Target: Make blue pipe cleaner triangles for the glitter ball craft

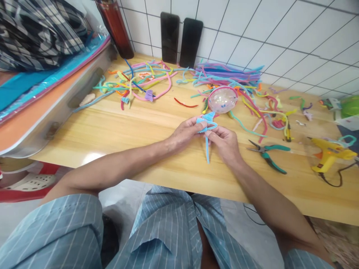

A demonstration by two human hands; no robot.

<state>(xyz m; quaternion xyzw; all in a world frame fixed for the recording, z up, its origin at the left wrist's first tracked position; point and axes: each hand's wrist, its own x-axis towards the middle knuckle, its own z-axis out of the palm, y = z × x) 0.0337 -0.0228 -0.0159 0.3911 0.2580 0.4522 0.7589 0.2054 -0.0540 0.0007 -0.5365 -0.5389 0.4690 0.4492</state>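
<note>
Between my two hands is a light blue pipe cleaner (208,149), partly bent into a small wound shape with a loop, its straight end hanging down over the table. My left hand (187,131) pinches the wound part from the left. On the other side, my right hand (223,141) is closed on the pipe cleaner near the loop, thumb and fingertips together. Just behind the hands sits a round clear container with a pink rim (223,99), small bits inside it. My fingers hide part of the blue shape.
Pliers (266,153) and a yellow glue gun (331,152) with a cord lie at the right. Loose pipe cleaners (157,80) and a bundle (230,74) spread along the back. Two phones (169,37) lean on the tiled wall beside a red flask (116,30). A plastic bin (64,101) stands left.
</note>
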